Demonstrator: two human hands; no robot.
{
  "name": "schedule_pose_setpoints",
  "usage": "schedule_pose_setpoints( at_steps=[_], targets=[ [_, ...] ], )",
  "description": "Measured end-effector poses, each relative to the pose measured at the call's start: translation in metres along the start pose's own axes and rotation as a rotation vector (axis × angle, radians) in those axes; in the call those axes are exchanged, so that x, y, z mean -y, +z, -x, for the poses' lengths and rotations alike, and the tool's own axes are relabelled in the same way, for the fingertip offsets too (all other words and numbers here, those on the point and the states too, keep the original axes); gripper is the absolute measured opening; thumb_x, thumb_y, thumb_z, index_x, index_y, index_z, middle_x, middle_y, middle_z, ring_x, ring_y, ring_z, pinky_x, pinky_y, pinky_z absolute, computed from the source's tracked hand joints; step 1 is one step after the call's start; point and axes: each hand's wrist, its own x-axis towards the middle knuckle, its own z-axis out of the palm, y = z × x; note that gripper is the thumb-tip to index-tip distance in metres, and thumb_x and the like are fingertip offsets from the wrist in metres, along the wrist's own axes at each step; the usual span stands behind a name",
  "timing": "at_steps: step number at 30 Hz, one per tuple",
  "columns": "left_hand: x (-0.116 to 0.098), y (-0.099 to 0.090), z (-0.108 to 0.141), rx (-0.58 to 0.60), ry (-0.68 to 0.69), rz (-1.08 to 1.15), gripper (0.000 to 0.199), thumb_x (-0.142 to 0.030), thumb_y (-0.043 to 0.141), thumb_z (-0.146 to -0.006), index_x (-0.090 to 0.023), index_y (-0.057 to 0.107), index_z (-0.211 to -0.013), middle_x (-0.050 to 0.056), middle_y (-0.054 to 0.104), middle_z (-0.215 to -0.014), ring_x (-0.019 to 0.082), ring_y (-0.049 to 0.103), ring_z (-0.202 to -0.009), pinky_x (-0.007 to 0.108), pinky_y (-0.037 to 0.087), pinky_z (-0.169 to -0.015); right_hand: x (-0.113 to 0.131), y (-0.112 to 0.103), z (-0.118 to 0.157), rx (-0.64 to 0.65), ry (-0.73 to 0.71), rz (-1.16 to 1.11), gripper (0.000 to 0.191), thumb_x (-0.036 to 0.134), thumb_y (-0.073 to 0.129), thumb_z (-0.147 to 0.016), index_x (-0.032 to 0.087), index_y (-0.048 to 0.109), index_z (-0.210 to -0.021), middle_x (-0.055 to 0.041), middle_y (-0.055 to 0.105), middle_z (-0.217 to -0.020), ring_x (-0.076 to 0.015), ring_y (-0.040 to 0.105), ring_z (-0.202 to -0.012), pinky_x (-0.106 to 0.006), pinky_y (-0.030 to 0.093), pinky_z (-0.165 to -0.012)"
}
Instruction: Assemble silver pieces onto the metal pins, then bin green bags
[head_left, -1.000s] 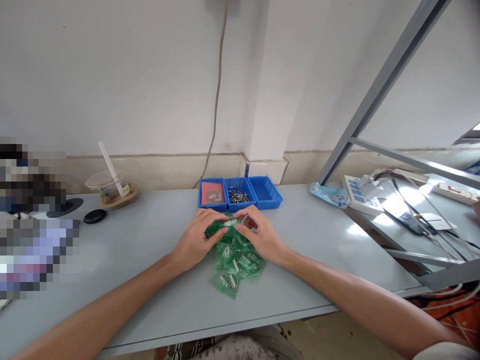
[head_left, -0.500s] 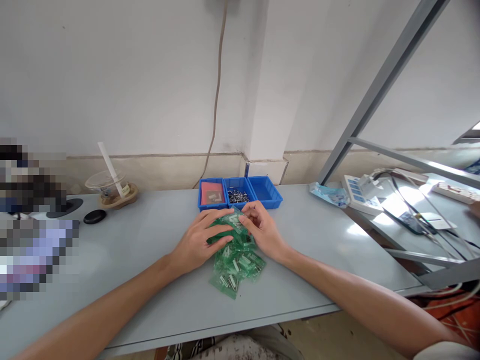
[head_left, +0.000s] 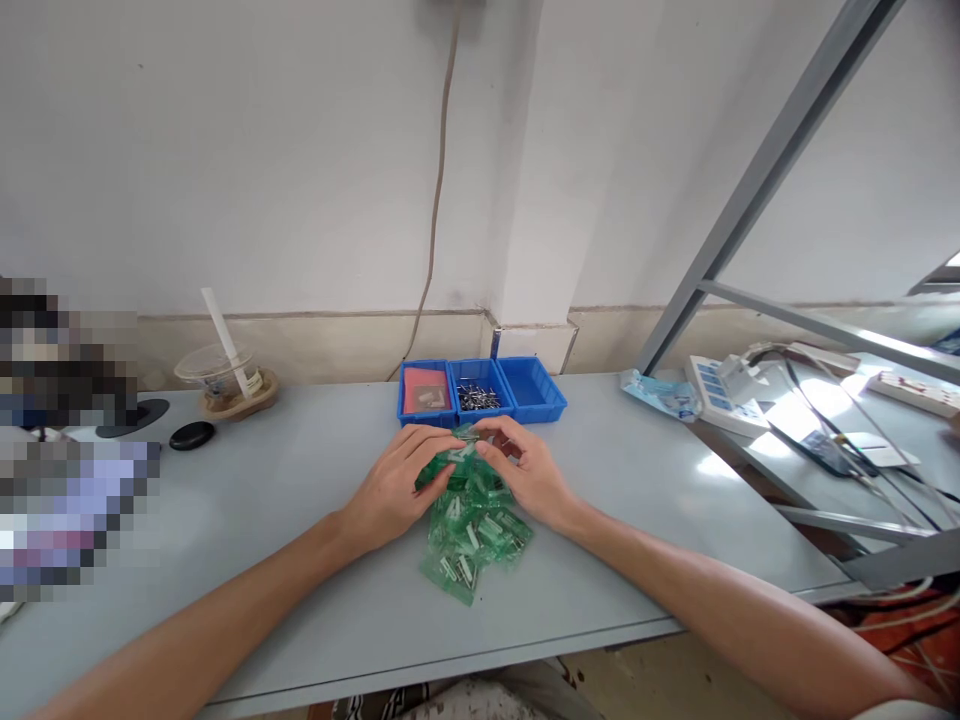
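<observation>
A pile of small green-tinted plastic bags (head_left: 476, 535) with small white and metallic parts inside lies on the table in front of me. At the top of the pile, my left hand (head_left: 401, 485) has its fingers and thumb closed on one green bag (head_left: 459, 455) from the left side. My right hand (head_left: 525, 468) curls in from the right, thumb and fingers pinching the same bag's edge. The fingers cover part of that bag. Just behind the hands stands a blue three-part bin (head_left: 531, 412). Its middle section holds loose metal pieces (head_left: 476, 394), the left one a pink bag (head_left: 424, 383).
A lidded cup with a straw (head_left: 225, 375) sits in a brown holder at the left, near a black oval object (head_left: 192, 435). At the right are a blue packet (head_left: 660, 394), a power strip (head_left: 724, 395) and a grey metal frame (head_left: 750, 230).
My left fingers have drawn closer together on the top bag. My right fingers have straightened slightly and come nearer the left hand. The pile and bins look unmoved.
</observation>
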Motion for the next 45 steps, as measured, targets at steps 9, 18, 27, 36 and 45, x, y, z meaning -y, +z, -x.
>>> schedule_pose_setpoints(
  at_steps=[9, 18, 27, 36, 45],
  targets=[
    [0.004, 0.002, 0.001, 0.004, 0.007, -0.001, 0.028, -0.020, 0.050, -0.108, -0.025, 0.061, -0.134, 0.009, 0.067, -0.128, 0.025, 0.061, -0.123, 0.043, 0.053, -0.104, 0.005, -0.004, 0.002, 0.034, -0.112, 0.116, 0.014, 0.037, 0.056, -0.105, 0.028, 0.066, -0.103, -0.0039, 0.071, -0.108, -0.0225, 0.061, -0.092, -0.041, 0.048, -0.090],
    [0.007, 0.003, 0.001, -0.010, 0.013, 0.008, 0.032, -0.019, 0.044, -0.110, -0.026, 0.059, -0.137, 0.009, 0.068, -0.128, 0.024, 0.062, -0.123, 0.044, 0.054, -0.103, 0.010, -0.006, 0.000, 0.045, -0.210, 0.198, 0.015, 0.034, 0.058, -0.105, 0.029, 0.072, -0.102, -0.0040, 0.075, -0.107, -0.0259, 0.065, -0.103, -0.046, 0.042, -0.098],
    [0.005, 0.002, 0.000, -0.001, -0.007, 0.004, 0.032, -0.020, 0.049, -0.108, -0.027, 0.057, -0.138, 0.007, 0.068, -0.131, 0.023, 0.061, -0.125, 0.042, 0.052, -0.107, 0.011, -0.011, -0.002, 0.062, -0.253, 0.222, 0.019, 0.035, 0.054, -0.107, 0.030, 0.072, -0.106, -0.0043, 0.076, -0.109, -0.0258, 0.065, -0.103, -0.045, 0.043, -0.096],
    [0.005, 0.002, 0.001, 0.018, -0.065, 0.012, 0.034, -0.023, 0.050, -0.108, -0.027, 0.053, -0.141, 0.008, 0.064, -0.135, 0.025, 0.058, -0.127, 0.043, 0.051, -0.107, 0.011, -0.016, -0.002, 0.020, -0.231, 0.259, 0.020, 0.034, 0.052, -0.108, 0.030, 0.071, -0.106, -0.0047, 0.075, -0.108, -0.0266, 0.065, -0.105, -0.047, 0.042, -0.099],
    [0.006, 0.002, 0.002, 0.031, -0.082, -0.001, 0.034, -0.026, 0.051, -0.108, -0.026, 0.052, -0.142, 0.008, 0.063, -0.137, 0.027, 0.057, -0.128, 0.046, 0.050, -0.109, -0.005, -0.050, -0.025, -0.286, -0.196, 0.357, 0.020, 0.034, 0.052, -0.106, 0.027, 0.071, -0.106, -0.0068, 0.072, -0.110, -0.0274, 0.061, -0.102, -0.041, 0.047, -0.089]
  ],
)
